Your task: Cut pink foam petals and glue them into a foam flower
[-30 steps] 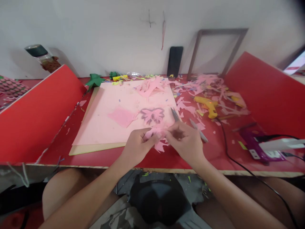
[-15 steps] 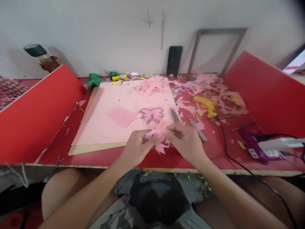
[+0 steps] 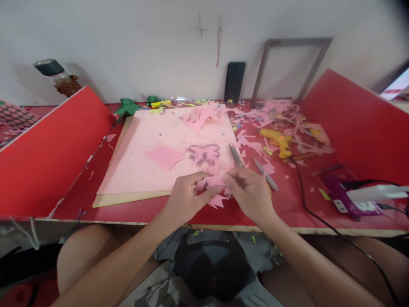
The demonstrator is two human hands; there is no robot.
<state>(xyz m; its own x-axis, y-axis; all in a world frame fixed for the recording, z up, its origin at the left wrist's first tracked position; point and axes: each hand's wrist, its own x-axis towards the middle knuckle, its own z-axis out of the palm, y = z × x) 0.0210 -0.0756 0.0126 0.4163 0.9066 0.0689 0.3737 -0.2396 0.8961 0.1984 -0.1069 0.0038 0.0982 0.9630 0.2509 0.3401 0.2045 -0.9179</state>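
Between my two hands is a small pink paper cutout [image 3: 213,181], pinched near the table's front edge. My left hand [image 3: 188,194] grips its left side between thumb and fingers. On the other side, the fingertips of my right hand [image 3: 247,187] are closed on it. Part of the cutout is hidden by my fingers. Just beyond lies a pink butterfly shape with a dark outline [image 3: 204,155], on a large pink paper sheet [image 3: 128,170]. Scissors [image 3: 235,154] rest with blades pointing away, their handles hidden behind my right hand. A grey pen-like tool [image 3: 266,175] lies to the right.
Pink paper scraps [image 3: 281,113] pile up at the back right, near a yellow glue gun [image 3: 277,140] with a trailing cord. A purple power strip [image 3: 348,198] is at right. Red panels [image 3: 57,153] flank the table. A black phone [image 3: 234,82] leans on the wall.
The pink paper cutout has turned slightly between my fingers, and more of its cut edge shows. Both hands stay in nearly the same place.
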